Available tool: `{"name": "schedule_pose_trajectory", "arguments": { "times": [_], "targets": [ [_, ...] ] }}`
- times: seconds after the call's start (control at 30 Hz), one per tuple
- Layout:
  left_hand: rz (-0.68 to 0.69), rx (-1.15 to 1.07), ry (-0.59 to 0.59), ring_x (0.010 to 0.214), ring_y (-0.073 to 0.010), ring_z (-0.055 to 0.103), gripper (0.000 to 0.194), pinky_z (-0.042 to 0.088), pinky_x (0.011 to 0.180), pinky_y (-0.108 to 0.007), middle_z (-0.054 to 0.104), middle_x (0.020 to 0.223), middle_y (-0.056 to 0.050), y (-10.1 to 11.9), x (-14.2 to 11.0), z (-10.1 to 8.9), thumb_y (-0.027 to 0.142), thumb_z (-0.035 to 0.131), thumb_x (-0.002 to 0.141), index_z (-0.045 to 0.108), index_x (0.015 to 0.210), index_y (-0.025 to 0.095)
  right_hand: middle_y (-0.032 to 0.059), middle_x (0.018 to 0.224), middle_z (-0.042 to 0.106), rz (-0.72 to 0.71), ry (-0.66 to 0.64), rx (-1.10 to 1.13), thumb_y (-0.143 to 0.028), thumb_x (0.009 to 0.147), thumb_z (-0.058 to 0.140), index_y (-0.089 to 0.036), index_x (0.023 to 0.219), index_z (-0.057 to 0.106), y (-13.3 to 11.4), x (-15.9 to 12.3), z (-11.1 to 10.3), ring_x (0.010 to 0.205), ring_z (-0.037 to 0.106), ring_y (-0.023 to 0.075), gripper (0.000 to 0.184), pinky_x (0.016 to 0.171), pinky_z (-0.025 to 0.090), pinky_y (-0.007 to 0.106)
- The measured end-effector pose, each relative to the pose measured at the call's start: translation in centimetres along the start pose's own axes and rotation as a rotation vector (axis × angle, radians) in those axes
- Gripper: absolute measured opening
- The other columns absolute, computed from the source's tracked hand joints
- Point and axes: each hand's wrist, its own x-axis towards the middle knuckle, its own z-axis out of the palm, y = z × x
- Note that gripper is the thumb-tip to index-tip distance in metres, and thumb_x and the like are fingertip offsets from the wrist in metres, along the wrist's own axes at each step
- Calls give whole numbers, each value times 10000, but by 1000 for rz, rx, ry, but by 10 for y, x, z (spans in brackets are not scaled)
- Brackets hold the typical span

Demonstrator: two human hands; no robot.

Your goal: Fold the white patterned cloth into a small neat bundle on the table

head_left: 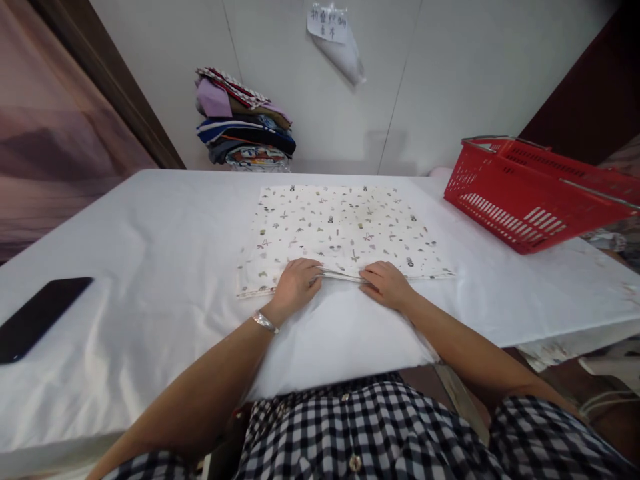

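Note:
A white cloth with small printed figures (345, 227) lies flat on the white-covered table (150, 227), folded into a rough square. My left hand (296, 283) and my right hand (386, 283) rest side by side on its near edge. Both hands have their fingers curled and pinch the layered near edge of the cloth, which bunches slightly between them. A metal bracelet sits on my left wrist.
A red plastic basket (525, 193) stands tilted at the right end of the table. A stack of folded clothes (245, 123) sits at the back against the wall. A black phone (37, 317) lies at the left edge. A paper note hangs on the wall (327, 23).

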Motion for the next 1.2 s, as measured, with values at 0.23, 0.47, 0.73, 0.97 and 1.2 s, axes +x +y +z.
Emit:
{"name": "schedule_pose_trajectory", "arguments": {
  "times": [0.23, 0.47, 0.73, 0.97, 1.2],
  "targets": [
    [-5, 22, 7, 982, -203, 604, 172, 465, 879, -392, 689, 1043, -46, -1, 0, 1, 170, 509, 830, 673, 868, 204, 109, 1017, 649, 42, 12, -71, -160, 943, 389, -168, 1097, 615, 5, -3, 5, 894, 544, 223, 273, 749, 410, 362],
    [174, 236, 1, 1042, -230, 556, 221, 438, 899, -412, 653, 1138, -70, 4, -2, -3, 189, 454, 911, 671, 872, 186, 105, 983, 664, 41, 115, -35, -201, 967, 410, -172, 1111, 619, 12, -5, -2, 886, 574, 213, 256, 760, 444, 360],
    [192, 332, -61, 914, -213, 533, 236, 428, 808, -378, 634, 978, -71, 10, -3, -3, 155, 434, 915, 657, 842, 179, 105, 975, 665, 25, 139, -45, -181, 960, 409, -172, 1098, 624, 12, -6, -2, 881, 570, 214, 256, 752, 450, 361],
    [196, 378, -130, 740, -175, 518, 207, 422, 712, -336, 594, 790, -47, 6, -11, 2, 124, 447, 899, 604, 776, 177, 106, 991, 658, -11, 49, -103, -110, 934, 397, -167, 1103, 612, 10, -10, 3, 872, 572, 216, 279, 740, 459, 358],
    [202, 415, -67, 723, -175, 564, 266, 453, 698, -339, 618, 782, -36, -1, -4, 3, 59, 369, 894, 567, 1022, 183, 97, 981, 661, -32, 2, -123, -91, 908, 425, -178, 1106, 613, 25, -5, -1, 855, 582, 211, 287, 725, 465, 354]
  ]
}}
